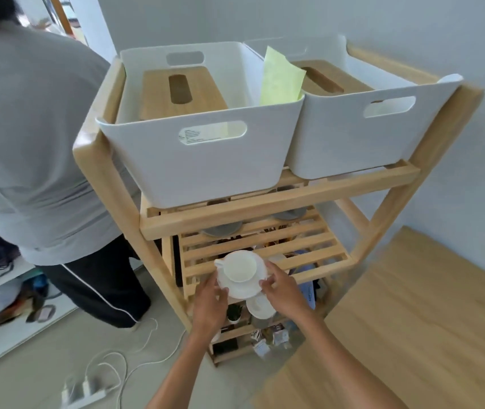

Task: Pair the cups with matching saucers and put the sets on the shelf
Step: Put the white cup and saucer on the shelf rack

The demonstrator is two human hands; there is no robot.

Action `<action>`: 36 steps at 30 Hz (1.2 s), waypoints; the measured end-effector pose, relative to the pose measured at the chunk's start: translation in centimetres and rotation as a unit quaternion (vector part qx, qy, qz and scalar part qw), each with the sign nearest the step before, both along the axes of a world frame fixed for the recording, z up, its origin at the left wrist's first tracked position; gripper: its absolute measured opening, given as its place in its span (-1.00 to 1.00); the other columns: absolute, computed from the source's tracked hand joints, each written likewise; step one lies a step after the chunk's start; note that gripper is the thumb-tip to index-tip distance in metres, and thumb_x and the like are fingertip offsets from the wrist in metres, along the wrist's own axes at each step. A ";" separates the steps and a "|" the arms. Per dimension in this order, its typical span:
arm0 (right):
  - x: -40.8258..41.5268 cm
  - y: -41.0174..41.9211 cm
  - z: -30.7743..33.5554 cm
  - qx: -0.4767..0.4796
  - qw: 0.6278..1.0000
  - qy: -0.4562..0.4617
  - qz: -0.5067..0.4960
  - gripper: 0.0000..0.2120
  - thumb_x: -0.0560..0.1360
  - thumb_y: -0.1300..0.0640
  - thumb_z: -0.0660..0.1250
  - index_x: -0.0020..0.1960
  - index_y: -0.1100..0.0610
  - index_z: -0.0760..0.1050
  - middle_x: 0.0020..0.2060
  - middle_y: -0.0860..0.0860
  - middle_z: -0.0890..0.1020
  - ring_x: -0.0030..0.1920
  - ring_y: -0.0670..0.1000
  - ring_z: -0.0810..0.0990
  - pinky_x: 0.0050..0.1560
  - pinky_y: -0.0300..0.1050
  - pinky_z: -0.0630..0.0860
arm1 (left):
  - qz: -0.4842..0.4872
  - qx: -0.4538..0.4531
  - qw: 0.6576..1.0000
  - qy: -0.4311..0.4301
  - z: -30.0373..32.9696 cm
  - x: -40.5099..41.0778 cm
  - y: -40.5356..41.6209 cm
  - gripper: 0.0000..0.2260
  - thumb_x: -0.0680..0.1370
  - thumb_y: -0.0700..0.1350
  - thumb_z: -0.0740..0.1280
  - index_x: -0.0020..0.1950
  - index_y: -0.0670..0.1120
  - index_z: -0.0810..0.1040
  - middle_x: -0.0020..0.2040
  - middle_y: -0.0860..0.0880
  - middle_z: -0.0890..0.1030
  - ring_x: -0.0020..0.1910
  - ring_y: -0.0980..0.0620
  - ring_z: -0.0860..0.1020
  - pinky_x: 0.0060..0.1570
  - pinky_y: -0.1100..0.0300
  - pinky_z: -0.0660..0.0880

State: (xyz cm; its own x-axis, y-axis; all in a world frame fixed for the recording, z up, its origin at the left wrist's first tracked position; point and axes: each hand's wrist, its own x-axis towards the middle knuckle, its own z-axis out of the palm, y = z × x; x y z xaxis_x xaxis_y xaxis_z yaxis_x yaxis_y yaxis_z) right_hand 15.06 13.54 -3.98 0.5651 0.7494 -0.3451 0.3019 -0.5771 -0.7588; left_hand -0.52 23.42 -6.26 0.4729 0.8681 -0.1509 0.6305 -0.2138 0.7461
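A white cup (pixel 239 267) stands on a white saucer (pixel 247 286), held level at the front edge of the wooden shelf unit's slatted middle shelf (pixel 303 249). My left hand (pixel 210 302) grips the saucer's left rim and my right hand (pixel 282 286) grips its right rim. Two grey saucers (pixel 220 230) (pixel 290 214) lie further back on that shelf, partly hidden under the top rail. Another white saucer (pixel 260 307) shows just below my hands on a lower level.
Two white bins (pixel 194 160) (pixel 362 137) with wooden-lidded boxes fill the top shelf. A person in a grey shirt (pixel 28 128) stands close on the left. A wooden table (pixel 412 335) is at right. White cables and a power strip (pixel 84 394) lie on the floor.
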 end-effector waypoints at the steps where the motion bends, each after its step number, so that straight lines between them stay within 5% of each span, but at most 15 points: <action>1: 0.1 0.7 -0.2 0.000 1.000 0.000 0.011 -0.47 0.66 0.07 0.24 0.59 -0.09 0.20 0.17 0.00 0.62 0.27 0.06 0.56 0.29 0.07 0.48 | 0.004 0.001 1.000 0.008 -0.3 0.1 0.6 -0.53 0.61 -0.13 0.28 0.51 -0.01 0.28 0.44 -0.06 0.42 0.35 -0.08 0.44 0.32 -0.09 0.43; 5: 0.7 2.4 -1.0 -0.002 0.999 -0.003 0.049 -0.49 0.67 0.10 0.23 0.59 -0.06 0.21 0.10 -0.01 0.59 0.26 0.07 0.56 0.29 0.03 0.47 | 0.017 -0.012 0.999 0.044 -1.4 0.6 2.3 -0.49 0.62 -0.13 0.25 0.55 0.00 0.21 0.53 -0.02 0.30 0.49 -0.08 0.25 0.41 -0.13 0.31; 9: 0.9 3.3 -1.5 -0.015 0.998 -0.019 0.065 -0.47 0.68 0.09 0.21 0.61 -0.06 0.18 0.26 0.05 0.60 0.28 0.09 0.56 0.26 0.03 0.48 | 0.011 -0.007 0.998 0.059 -2.0 0.6 2.7 -0.49 0.62 -0.13 0.23 0.55 0.01 0.18 0.53 -0.01 0.28 0.50 -0.09 0.22 0.41 -0.15 0.32; 14: 1.1 3.5 -2.5 -0.040 0.994 -0.037 0.097 -0.43 0.67 0.03 0.20 0.62 -0.12 0.10 0.23 0.06 0.61 0.27 0.13 0.55 0.26 0.13 0.52 | -0.018 0.033 0.994 0.104 -3.2 0.3 3.0 -0.50 0.63 -0.10 0.23 0.56 -0.02 0.18 0.52 -0.04 0.29 0.51 -0.11 0.18 0.43 -0.09 0.27; 21: 1.1 3.3 -2.3 -0.074 0.982 -0.042 0.170 -0.24 0.63 -0.05 0.29 0.65 -0.08 -0.11 0.13 -0.02 0.54 0.15 0.02 0.53 0.14 -0.02 0.48 | -0.045 0.095 0.977 0.184 -3.0 0.0 2.5 -0.43 0.63 0.08 0.18 0.58 -0.05 0.09 0.51 -0.03 0.27 0.49 -0.11 0.16 0.41 -0.04 0.25; 27: 0.8 3.5 -2.4 -0.085 0.975 -0.073 0.193 -0.18 0.62 -0.08 0.31 0.66 0.01 -0.15 0.37 0.09 0.48 0.31 0.15 0.51 0.24 0.11 0.47 | -0.040 0.073 0.984 0.157 -3.1 -0.1 2.8 -0.26 0.52 0.21 0.33 0.57 0.00 0.09 0.49 -0.01 0.28 0.49 -0.09 0.14 0.42 -0.06 0.21; 36: 0.8 4.1 -2.9 -0.081 0.979 -0.076 0.172 -0.18 0.62 -0.10 0.29 0.66 -0.01 -0.16 0.40 0.08 0.47 0.37 0.15 0.48 0.29 0.14 0.47 | -0.026 0.075 0.985 0.155 -3.1 0.1 3.0 -0.27 0.51 0.23 0.34 0.56 0.00 0.13 0.46 -0.01 0.32 0.45 -0.10 0.18 0.39 -0.07 0.25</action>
